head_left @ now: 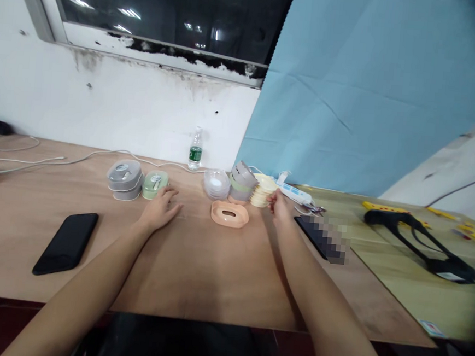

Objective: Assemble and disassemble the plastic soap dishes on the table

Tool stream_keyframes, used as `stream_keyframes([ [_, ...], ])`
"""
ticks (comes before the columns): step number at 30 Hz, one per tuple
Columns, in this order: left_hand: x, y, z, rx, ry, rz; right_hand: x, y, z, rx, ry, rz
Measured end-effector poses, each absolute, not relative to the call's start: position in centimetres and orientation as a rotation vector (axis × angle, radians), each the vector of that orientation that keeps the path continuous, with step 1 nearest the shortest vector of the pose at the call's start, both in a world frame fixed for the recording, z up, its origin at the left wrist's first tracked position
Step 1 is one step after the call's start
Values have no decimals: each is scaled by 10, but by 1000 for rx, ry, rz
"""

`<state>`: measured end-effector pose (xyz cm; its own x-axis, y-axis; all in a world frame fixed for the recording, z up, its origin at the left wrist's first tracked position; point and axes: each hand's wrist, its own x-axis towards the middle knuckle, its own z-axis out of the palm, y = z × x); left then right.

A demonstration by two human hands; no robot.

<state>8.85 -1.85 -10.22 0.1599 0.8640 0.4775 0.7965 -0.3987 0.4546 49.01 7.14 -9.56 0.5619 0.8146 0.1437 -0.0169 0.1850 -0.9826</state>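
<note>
My left hand [161,209] lies open on the table, fingers spread, just right of a pale green lidded box [155,184]. Two grey lidded boxes [124,178] are stacked to the left of it. My right hand [281,205] has its fingers curled together at the right edge of a stack of cream-coloured plastic pieces [263,190]; whatever they grip is hidden. In front of the stacks sits a peach oval tray [229,214] with a slot in its middle. Behind it stand clear plastic lids [216,184] and a leaning pile of grey pieces [243,179].
A black phone [66,243] lies at the left, and a dark flat device [313,236], partly blurred out, at the right. A water bottle [196,150] stands by the wall. Behind my right hand is a power strip [296,193]. A black strap-like frame [421,244] rests far right.
</note>
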Motion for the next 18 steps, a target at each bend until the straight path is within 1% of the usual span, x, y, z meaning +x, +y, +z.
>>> stream_keyframes([
  [4,84,-17,-100,2189,1996,983,483,58,-102,-1185,-774,580],
  [9,77,-14,-98,2017,2264,712,462,38,-96,-1152,-883,465],
  [13,73,-15,-98,2095,2264,654,434,18,-86,-1161,-1090,395],
  [15,76,-17,-96,2237,2192,713,415,5,-83,-1156,-1188,380],
  [18,87,-23,-93,2472,1984,808,385,-16,-86,-1136,-1329,442],
])
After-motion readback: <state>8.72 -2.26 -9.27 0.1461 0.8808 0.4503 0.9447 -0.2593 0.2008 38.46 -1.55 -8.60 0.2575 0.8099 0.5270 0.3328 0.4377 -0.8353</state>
